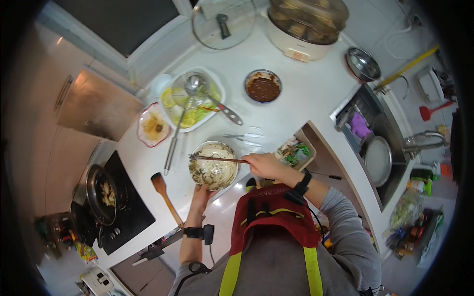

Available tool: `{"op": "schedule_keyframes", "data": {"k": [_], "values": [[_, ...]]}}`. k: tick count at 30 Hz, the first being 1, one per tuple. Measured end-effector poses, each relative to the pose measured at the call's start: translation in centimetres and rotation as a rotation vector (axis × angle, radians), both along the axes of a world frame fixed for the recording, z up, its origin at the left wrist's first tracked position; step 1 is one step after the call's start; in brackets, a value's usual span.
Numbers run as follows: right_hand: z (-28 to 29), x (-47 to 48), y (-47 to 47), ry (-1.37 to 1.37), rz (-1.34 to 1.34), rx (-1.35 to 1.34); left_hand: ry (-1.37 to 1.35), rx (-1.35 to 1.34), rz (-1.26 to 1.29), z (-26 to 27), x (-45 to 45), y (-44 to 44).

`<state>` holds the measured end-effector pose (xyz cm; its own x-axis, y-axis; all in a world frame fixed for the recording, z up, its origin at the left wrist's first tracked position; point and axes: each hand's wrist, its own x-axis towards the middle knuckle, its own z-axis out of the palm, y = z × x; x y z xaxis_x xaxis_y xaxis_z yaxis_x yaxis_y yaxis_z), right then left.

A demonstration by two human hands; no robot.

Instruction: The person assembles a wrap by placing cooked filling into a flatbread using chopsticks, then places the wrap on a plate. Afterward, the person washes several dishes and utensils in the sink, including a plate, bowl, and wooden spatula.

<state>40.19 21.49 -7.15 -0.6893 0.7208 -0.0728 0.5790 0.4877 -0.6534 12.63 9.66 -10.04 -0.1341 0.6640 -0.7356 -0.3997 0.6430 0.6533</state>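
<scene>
My left hand [203,195] grips the near rim of a white bowl [214,166], whose inside is smeared with a pale batter and dark green flecks. In my right hand [264,165] is a pair of brown chopsticks [222,159] that reaches across the bowl. Residue clings to the chopstick tips at the bowl's left rim. Just beyond the bowl, kitchen scissors [242,137] with clear handles lie on the white counter [292,100]. A wooden spatula [164,194] rests to the left of my left forearm.
Left, a frying pan [102,194] holding food sits on a black cooktop [127,207]. A skimmer [179,137] and slotted ladle [222,107] lie across a white dish [218,81] of leaves. Beyond are a bowl of brown sauce [263,88] and a steamer [296,44]; a sink [381,188] is right.
</scene>
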Motion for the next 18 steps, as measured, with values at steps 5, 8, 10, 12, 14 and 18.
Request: {"op": "schedule_keyframes", "data": {"k": [5,8,10,12,14,18], "values": [[2.5,13.7,-4.5,0.071,-0.380,0.075,0.144,-0.004,-0.415,5.0,4.3,1.3],[3.8,22.7,-8.2,0.121,-0.770,0.102,0.086,0.069,-0.637,6.6,10.3,4.6],[4.3,29.0,-10.7,0.028,-0.994,0.097,0.034,0.149,-0.757,7.0,16.0,6.3],[4.5,35.8,-13.7,-0.029,-1.198,0.075,0.024,0.181,-0.848,7.2,23.0,8.2],[4.3,42.8,-17.1,-0.029,-1.335,0.095,-0.020,0.206,-0.962,7.2,30.5,9.8],[2.9,55.5,-23.1,-0.181,-1.477,0.102,0.086,0.285,-1.153,7.3,46.3,11.6]]}}
